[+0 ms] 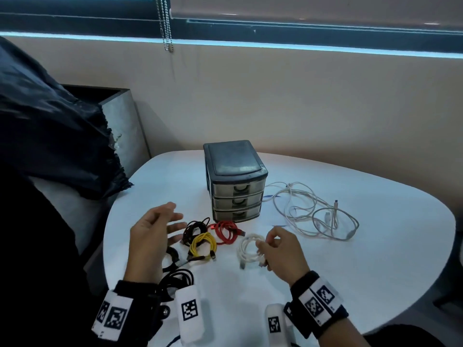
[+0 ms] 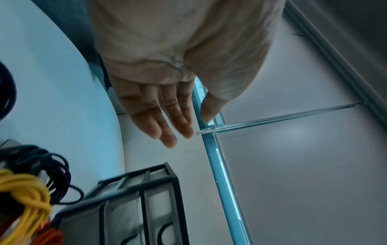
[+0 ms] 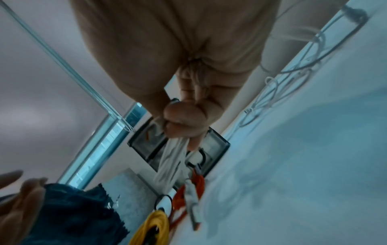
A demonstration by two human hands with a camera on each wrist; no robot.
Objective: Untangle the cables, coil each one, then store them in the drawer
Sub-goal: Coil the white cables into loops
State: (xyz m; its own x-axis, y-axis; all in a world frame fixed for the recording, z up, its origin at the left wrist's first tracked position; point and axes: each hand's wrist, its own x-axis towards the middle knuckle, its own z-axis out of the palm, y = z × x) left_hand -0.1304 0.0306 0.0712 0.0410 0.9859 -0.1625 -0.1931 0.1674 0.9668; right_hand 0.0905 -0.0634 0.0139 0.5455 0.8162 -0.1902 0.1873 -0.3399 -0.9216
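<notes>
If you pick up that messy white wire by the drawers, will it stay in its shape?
Probably not. The loose white cable lies in thin, sprawling loops on the table, so it looks floppy and would likely droop. Its loops cross one another, so they may snag. It seems light.

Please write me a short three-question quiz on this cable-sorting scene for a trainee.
1. True or false: all three drawers of the drawer unit are closed.
2. Which hand holds a cable? A) left hand B) right hand
3. Fill in: the cables not yet coiled lie to the ___ of the drawer unit.

Key:
1. True.
2. B; its fingers grip the coiled white cable, and the left hand is open and holds nothing.
3. Right; the loose white cables.
</notes>
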